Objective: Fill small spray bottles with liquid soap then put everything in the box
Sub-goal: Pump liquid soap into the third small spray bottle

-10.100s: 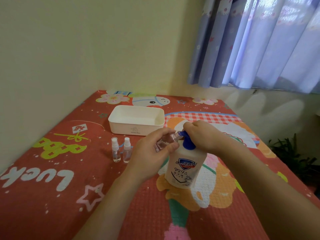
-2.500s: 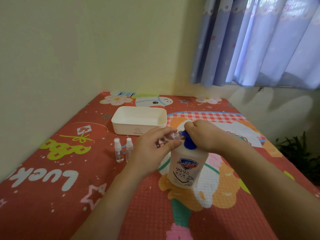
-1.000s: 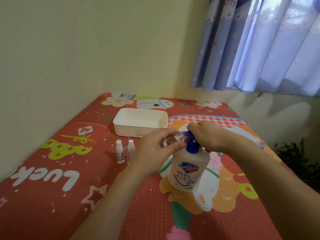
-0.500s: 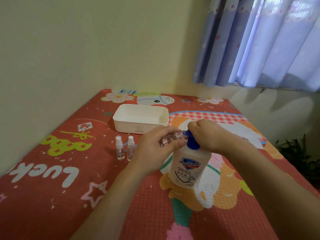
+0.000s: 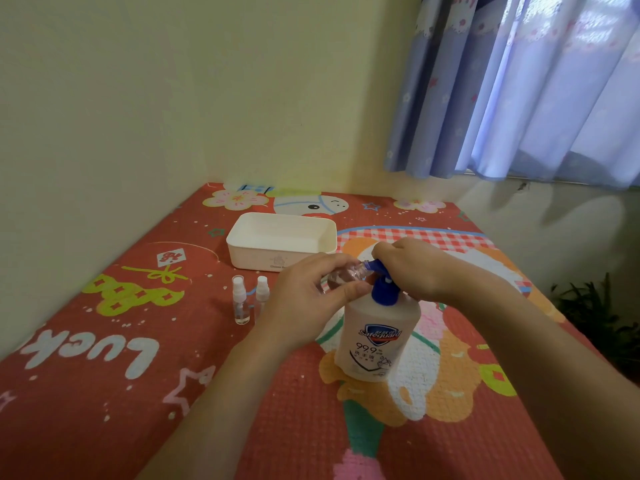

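A white soap bottle (image 5: 379,337) with a blue pump (image 5: 383,292) stands on the red mat. My left hand (image 5: 308,299) holds a small clear bottle (image 5: 344,274) tilted, its open mouth against the pump's nozzle. My right hand (image 5: 412,268) lies curled over the pump head and hides its top. Two small capped spray bottles (image 5: 239,304) (image 5: 261,295) stand upright left of my left hand, the right one partly hidden by it. An open white box (image 5: 242,245) sits behind them, apart from both hands.
The red patterned mat (image 5: 104,393) lies in the corner of two cream walls. A blue curtain (image 5: 519,84) hangs at the upper right. A green plant (image 5: 602,313) stands beyond the mat's right edge.
Both hands stay at the pump with the small bottle at the nozzle. Only the camera shifts slightly.
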